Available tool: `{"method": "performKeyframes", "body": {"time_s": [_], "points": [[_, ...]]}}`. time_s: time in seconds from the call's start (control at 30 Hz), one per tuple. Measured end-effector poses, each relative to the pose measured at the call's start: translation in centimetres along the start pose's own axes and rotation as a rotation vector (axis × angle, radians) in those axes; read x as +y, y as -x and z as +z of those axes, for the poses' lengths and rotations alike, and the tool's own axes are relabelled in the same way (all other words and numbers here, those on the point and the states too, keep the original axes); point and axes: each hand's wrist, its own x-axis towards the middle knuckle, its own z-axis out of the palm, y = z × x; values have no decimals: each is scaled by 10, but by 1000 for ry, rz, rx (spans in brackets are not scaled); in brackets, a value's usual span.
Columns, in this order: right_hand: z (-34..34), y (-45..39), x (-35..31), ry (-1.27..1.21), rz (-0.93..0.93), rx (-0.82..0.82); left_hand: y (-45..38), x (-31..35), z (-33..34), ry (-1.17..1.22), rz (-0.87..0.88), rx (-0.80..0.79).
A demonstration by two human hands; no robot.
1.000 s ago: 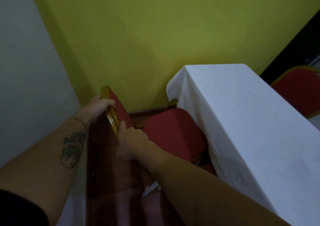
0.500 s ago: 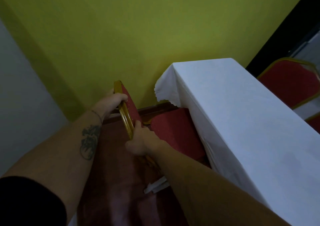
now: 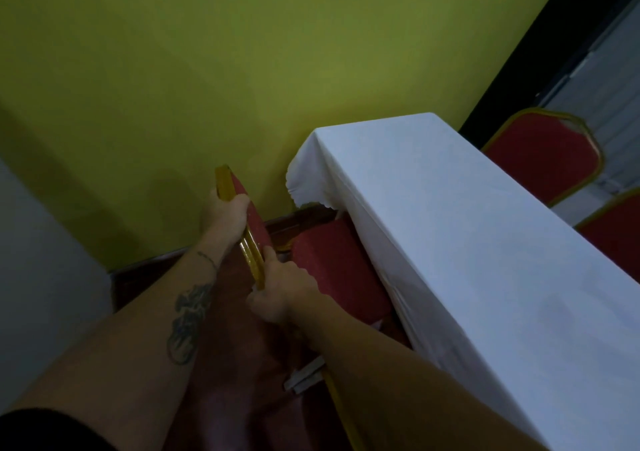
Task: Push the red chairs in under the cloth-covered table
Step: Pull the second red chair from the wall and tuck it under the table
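Observation:
A red chair with a gold frame stands at the near side of the table; its backrest top (image 3: pixel 254 234) runs between my hands and its red seat (image 3: pixel 332 263) lies partly under the hanging cloth. My left hand (image 3: pixel 227 213) is closed over the far end of the backrest top. My right hand (image 3: pixel 280 289) grips the near end of the same rail. The table, covered by a white cloth (image 3: pixel 467 260), stretches from the yellow wall toward the lower right. The chair's legs are hidden.
Two more red chairs (image 3: pixel 543 156) (image 3: pixel 616 232) stand on the table's far side at the right. A yellow wall (image 3: pixel 242 70) closes the back, with a dark wooden skirting below it. A second gold frame with a white tag (image 3: pixel 304 378) shows under my right forearm.
The chair has slid toward the table and its seat is further under the cloth. Both hands kept their hold on the backrest. The view has swung to the right.

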Motion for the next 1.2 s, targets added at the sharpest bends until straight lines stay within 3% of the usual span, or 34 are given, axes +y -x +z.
{"method": "performKeyframes", "body": {"time_s": [0.2,0.53,0.8,0.93,1.03,1.1,1.2], "points": [[6,12,12,17,-10,28,16,2,17,22,55,193],[-15,10,29,21,37,-40,34,10,45,-83,74,309],[-9,39,48,102,17,-34,30,20,35,-431,-40,126],[5,77,76,224,145,-123,63,10,36,-296,-22,66],[16,100,92,234,255,-140,81,-14,36,-182,-154,-98],[15,107,96,238,258,-118,100,-24,36,-135,-269,-211],[10,107,96,258,187,-96,113,-32,41,-125,-289,-204]]}}
